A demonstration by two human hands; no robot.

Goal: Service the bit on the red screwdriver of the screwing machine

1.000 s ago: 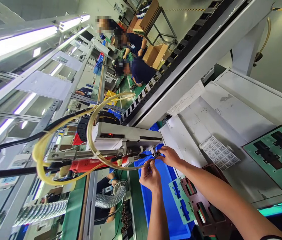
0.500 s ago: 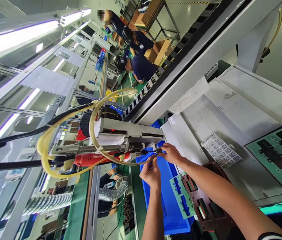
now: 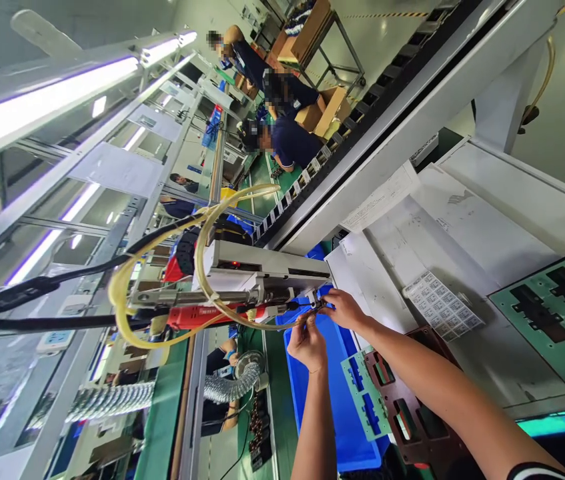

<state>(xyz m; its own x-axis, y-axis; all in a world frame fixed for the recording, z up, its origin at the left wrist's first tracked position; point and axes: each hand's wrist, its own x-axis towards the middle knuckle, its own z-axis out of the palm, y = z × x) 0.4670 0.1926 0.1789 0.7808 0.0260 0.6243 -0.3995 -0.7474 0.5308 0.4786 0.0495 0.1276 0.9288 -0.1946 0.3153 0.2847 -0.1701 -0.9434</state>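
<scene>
Both my hands are raised to the tip (image 3: 307, 305) of a machine head, a grey and red tool (image 3: 232, 293) with yellow hoses (image 3: 197, 267) looped round it. My left hand (image 3: 309, 345) is closed, pinching something small just below the tip. On the other side of the tip, my right hand (image 3: 345, 310) is pinched too, fingers on a small dark part I cannot make out. A blue bin (image 3: 342, 407) lies under the hands.
A green and a dark red slotted fixture plate (image 3: 387, 400) lie beside the bin. A sheet of small labels (image 3: 439, 303) rests on the white machine cover. Another green plate (image 3: 557, 313) is at the right. Several seated people (image 3: 282, 137) work along a far conveyor.
The view has shifted slightly; the tool and my hands sit a little further right in the picture. Both hands stay pinched at the tool tip.
</scene>
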